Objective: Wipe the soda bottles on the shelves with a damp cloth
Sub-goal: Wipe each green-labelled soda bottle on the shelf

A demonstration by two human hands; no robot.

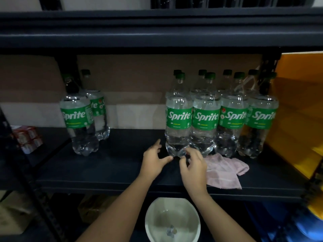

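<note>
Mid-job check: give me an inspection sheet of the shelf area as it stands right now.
Surface: dark metal shelf, bottles standing on it.
Job's things: clear green-labelled Sprite bottles, a pair at left, a group at right; pale pink cloth lying on the shelf, unheld.
Clutter: small red-and-white packs at far left.
Hands: left hand and right hand at the base of the nearest bottle; grip unclear.
Cables: nothing seen.
Surroundings: white bowl below; yellow packaging at right.
</note>
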